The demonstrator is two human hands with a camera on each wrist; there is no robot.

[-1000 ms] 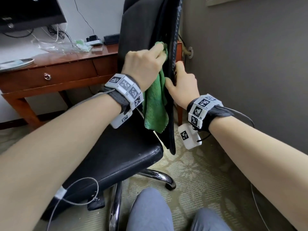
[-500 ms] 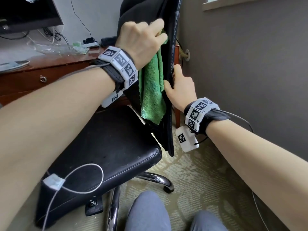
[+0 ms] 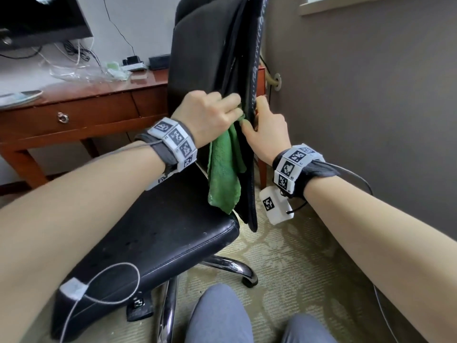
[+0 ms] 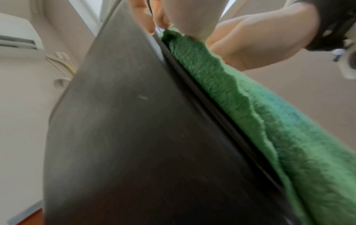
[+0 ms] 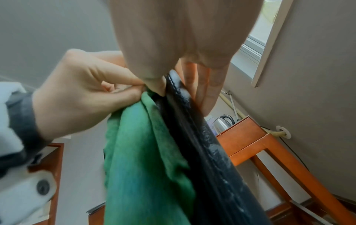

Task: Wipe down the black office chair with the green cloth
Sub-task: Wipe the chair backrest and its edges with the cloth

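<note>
The black office chair's backrest (image 3: pixel 202 58) stands edge-on above its seat (image 3: pixel 160 243). My left hand (image 3: pixel 230 110) grips the top of the green cloth (image 3: pixel 223 174) and holds it against the front face, close to the right edge. The cloth hangs down toward the seat. My right hand (image 3: pixel 252 113) pinches that edge at the same height, thumb in front and fingers behind. In the right wrist view the left hand (image 5: pixel 138 88) bunches the cloth (image 5: pixel 146 167) beside the backrest edge (image 5: pixel 208 159), which the right hand (image 5: pixel 179 91) clamps. The left wrist view shows the cloth (image 4: pixel 269 121) along the backrest (image 4: pixel 134 137).
A wooden desk (image 3: pixel 99 115) with a monitor (image 3: pixel 42 18) and cables stands behind the chair. A grey wall (image 3: pixel 371 107) with a cable outlet (image 3: pixel 275 81) is close on the right. The chrome base (image 3: pixel 232 266) and my knees (image 3: pixel 217 318) are on patterned carpet below.
My left hand swept the cloth up the backrest, then back down until it is level with my right hand. The right hand has kept its hold on the backrest edge.
</note>
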